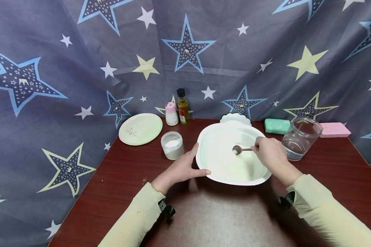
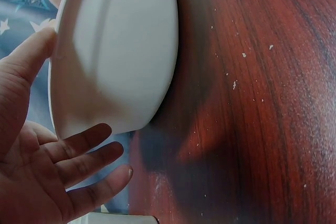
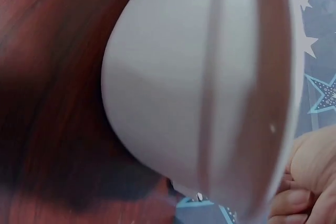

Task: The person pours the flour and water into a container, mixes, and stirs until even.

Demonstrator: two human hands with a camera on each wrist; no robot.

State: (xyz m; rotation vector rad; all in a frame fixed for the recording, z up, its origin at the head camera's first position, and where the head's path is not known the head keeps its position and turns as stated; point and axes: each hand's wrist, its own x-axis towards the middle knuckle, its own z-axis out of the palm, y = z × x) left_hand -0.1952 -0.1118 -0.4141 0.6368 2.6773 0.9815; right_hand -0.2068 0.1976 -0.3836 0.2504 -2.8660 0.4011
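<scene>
Sleeves (image 1: 321,202) are flanking bowl (image 1: 209,140); left hand (image 1: 182,168), fingers spread, is apparently steadying it; right hand (image 1: 270,153) is pinching spoon (image 1: 237,149), grip partly hidden.

Over my link I see the basin (image 1: 210,133) on the counter (image 1: 222,216), the jar (image 1: 173,152) left of it, tumbler (image 1: 300,140) right, dish (image 1: 235,118) behind.
</scene>
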